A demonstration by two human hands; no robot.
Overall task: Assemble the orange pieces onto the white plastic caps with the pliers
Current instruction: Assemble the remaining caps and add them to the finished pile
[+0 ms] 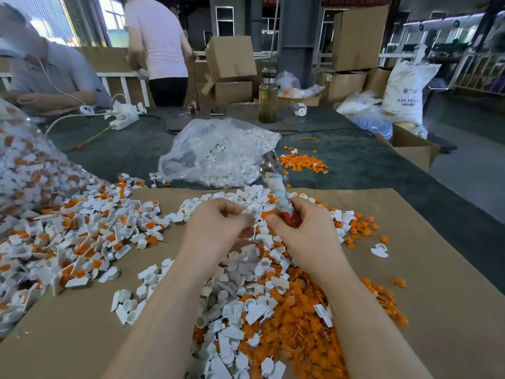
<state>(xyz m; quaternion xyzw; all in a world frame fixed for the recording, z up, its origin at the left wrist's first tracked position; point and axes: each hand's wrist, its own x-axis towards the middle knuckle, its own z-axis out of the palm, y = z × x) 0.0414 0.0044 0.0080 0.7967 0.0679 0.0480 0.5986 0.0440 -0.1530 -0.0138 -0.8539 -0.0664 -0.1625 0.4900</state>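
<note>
Here, the left hand (218,222) pinches a white cap (247,212) in curled fingers. Just right, the right hand (303,228) grips pliers (276,184), metal head pointing far, above mixed white and orange pieces (300,318) on cardboard (437,269).

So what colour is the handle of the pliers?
Red on the pliers handle end, with pale wrapping higher up; the head view shows it.

Dim workshop; grey steel column (296,36); stacked cardboard boxes (232,58); daylit windows (112,20)

Both forearms bare, no sleeves; left hand (218,222), right hand (303,231) ungloved.
</note>
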